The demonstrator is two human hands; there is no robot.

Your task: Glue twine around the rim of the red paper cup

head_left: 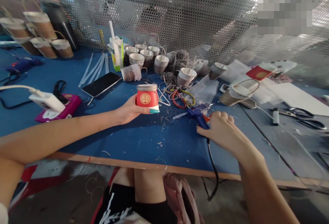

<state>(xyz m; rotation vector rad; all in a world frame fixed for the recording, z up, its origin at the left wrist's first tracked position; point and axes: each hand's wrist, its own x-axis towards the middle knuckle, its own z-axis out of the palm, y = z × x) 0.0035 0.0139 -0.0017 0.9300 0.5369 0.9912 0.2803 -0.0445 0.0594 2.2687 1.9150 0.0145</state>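
My left hand (130,109) is closed around a small red paper cup (147,98) with a gold emblem and a greyish band along its upper edge. The cup is held upright just above the blue table, thumb across its lower front. Off to the right, my right hand (221,126) has its fingers curled around the handle of a blue glue gun (199,116) with an orange trigger. A clear glue stick (180,115) lies by the gun. The gun's black cord (212,162) hangs over the table's front edge.
Several twine-wrapped cups (161,63) stand at the back beside tangled grey cord (181,59). A phone (102,84), glue sticks (95,70) and a magenta power strip (60,109) lie left. Scissors (300,113) lie right. Perforated metal (164,11) rises behind.
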